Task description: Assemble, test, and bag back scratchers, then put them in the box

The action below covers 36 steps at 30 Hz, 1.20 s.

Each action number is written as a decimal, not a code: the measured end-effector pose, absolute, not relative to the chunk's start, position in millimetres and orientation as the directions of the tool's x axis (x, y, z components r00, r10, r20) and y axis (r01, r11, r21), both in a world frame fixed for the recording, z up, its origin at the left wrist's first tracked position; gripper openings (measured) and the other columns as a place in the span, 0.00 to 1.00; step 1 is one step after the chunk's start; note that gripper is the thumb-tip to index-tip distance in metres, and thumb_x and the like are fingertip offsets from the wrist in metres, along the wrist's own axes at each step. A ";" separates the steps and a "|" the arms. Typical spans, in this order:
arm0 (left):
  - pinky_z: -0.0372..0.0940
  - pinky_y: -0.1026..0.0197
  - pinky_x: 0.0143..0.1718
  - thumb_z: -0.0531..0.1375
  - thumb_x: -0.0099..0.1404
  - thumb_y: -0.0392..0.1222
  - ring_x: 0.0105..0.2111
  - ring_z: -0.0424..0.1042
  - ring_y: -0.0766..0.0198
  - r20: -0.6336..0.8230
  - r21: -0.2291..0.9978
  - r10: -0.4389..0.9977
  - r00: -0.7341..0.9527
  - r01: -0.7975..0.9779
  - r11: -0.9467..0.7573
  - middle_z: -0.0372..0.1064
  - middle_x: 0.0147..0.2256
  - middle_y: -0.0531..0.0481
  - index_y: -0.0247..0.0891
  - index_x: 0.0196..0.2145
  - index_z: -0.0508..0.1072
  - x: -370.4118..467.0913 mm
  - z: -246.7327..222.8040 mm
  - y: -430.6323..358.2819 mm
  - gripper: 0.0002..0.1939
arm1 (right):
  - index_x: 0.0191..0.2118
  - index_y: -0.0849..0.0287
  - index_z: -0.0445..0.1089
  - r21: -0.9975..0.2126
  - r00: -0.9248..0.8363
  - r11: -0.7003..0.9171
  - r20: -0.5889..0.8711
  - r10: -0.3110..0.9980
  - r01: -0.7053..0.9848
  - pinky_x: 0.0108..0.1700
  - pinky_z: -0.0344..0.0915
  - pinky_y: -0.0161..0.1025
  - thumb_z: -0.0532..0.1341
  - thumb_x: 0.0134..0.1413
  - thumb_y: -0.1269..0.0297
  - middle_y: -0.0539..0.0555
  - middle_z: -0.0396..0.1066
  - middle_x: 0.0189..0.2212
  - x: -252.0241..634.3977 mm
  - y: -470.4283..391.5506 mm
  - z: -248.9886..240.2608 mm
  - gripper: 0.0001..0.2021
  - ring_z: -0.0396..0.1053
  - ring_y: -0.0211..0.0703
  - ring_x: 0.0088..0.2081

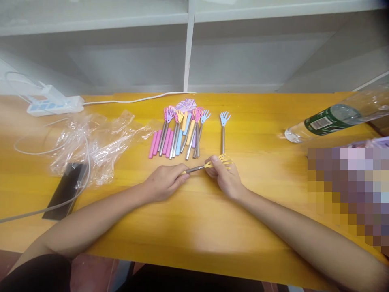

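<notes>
Between my two hands a yellow back scratcher [197, 168] with a metal shaft lies almost level. My left hand [165, 181] is closed round its handle end, so most of the handle is hidden. The yellow claw end is pinched in my right hand [223, 175], thumb on top and the prongs showing past it. Just beyond my right hand, a blue-clawed back scratcher [223, 132] lies alone, claw pointing away. Beyond my left hand is a pile of back scratchers [179, 134] with pink, purple, yellow and blue claws, metal shafts and coloured handles.
Crumpled clear plastic bags [100, 142] and a dark phone [63, 190] are on the left, with a white cable across them. A power strip [56, 106] stands back left. Purple printed cards [186, 105] lie behind the pile. On the right are a green-labelled bottle [330, 119] and a blurred-out object.
</notes>
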State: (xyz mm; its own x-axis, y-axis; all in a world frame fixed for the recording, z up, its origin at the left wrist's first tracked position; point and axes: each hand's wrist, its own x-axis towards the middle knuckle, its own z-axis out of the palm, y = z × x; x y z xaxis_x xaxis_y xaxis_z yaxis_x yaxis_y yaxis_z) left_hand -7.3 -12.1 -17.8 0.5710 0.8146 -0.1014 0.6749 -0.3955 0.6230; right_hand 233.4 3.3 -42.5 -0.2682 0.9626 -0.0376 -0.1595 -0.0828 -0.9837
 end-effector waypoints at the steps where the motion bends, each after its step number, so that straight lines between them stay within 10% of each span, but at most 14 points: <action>1: 0.66 0.57 0.41 0.47 0.83 0.54 0.40 0.79 0.55 -0.102 0.629 0.817 0.567 0.673 -0.389 0.78 0.41 0.49 0.43 0.51 0.72 -7.2 -18.0 -12.1 0.18 | 0.23 0.56 0.49 -0.982 -0.250 -0.083 -0.039 0.968 -0.167 0.26 0.38 0.39 0.62 0.66 0.32 0.44 0.42 0.20 233.5 3.5 -42.0 0.36 0.42 0.32 0.22; 36: 0.63 0.61 0.38 0.46 0.84 0.54 0.32 0.71 0.62 -0.040 0.752 0.815 0.578 0.555 -0.357 0.69 0.33 0.53 0.41 0.42 0.69 -6.5 -13.6 -9.8 0.20 | 0.19 0.57 0.57 -0.899 0.301 0.438 0.420 0.856 0.010 0.21 0.44 0.37 0.73 0.59 0.46 0.47 0.47 0.19 282.3 43.0 5.5 0.32 0.45 0.31 0.21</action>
State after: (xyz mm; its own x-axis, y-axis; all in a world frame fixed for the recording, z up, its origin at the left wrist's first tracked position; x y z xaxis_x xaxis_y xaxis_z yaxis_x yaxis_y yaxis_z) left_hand -6.5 -9.8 -13.6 0.5781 0.8150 -0.0399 0.5546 -0.3566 0.7519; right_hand 282.3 43.0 5.5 0.3008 0.8561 0.4203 0.0100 0.4379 -0.8990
